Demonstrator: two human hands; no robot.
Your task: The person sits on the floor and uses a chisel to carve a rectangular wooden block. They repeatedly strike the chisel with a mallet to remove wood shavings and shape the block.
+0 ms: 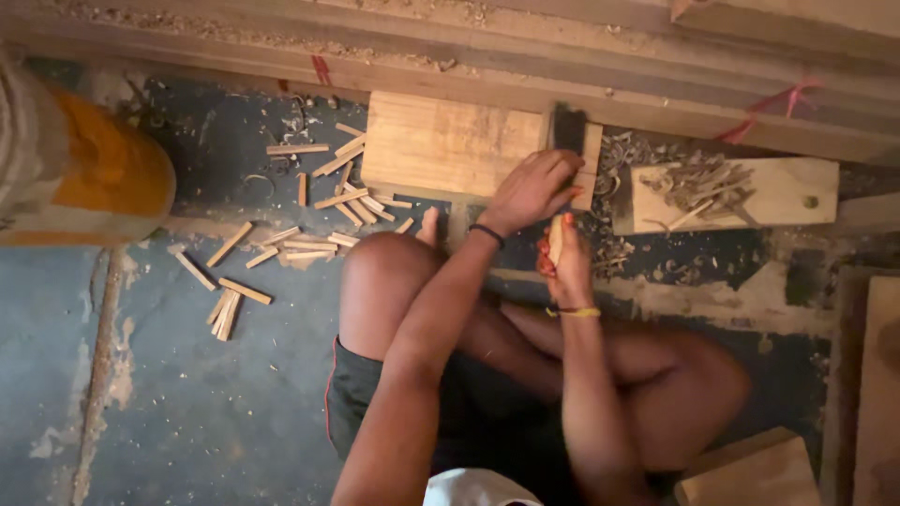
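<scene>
The right hand (565, 267) gripped a small wooden stick (556, 239); the left hand (532, 187), fingers curled, pressed the wooden block (441, 145) near its right edge — best held steady.

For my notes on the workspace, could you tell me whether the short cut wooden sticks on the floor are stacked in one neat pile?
No: the short cut wooden sticks lie scattered loosely across the dark floor, beside the pale wooden block.

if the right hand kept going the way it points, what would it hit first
Probably the dark blade that the left hand holds on the wooden block; the right hand holds a small stick pointing up there.
</scene>
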